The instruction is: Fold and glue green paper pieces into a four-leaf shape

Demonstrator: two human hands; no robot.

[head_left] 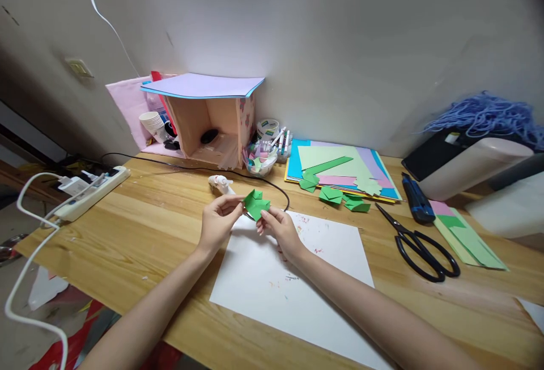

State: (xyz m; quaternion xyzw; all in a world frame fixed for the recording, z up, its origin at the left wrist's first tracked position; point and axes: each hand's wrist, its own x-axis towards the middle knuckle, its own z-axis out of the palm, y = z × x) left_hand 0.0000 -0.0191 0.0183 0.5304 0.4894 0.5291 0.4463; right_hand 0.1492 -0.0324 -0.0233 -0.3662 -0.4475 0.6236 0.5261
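Between my two hands is a folded piece of green paper (256, 204), held up over the far left part of a white sheet (293, 302). My left hand (218, 221) pinches its left edge between thumb and fingers. On the lower right edge, my right hand (283, 231) grips it the same way. Marks of several colours are scattered over the white sheet. Just behind my left hand lies a white glue gun (221, 184), partly hidden, with a black cord. Similar folded green pieces (331, 195) rest on the table to the right.
Black scissors (419, 245) and a blue utility knife (417, 197) lie at the right. Coloured paper sheets (389, 180) are stacked at the back, near a bowl of scraps (261, 163) and an open box (212, 115). A power strip (93, 194) sits at the left edge.
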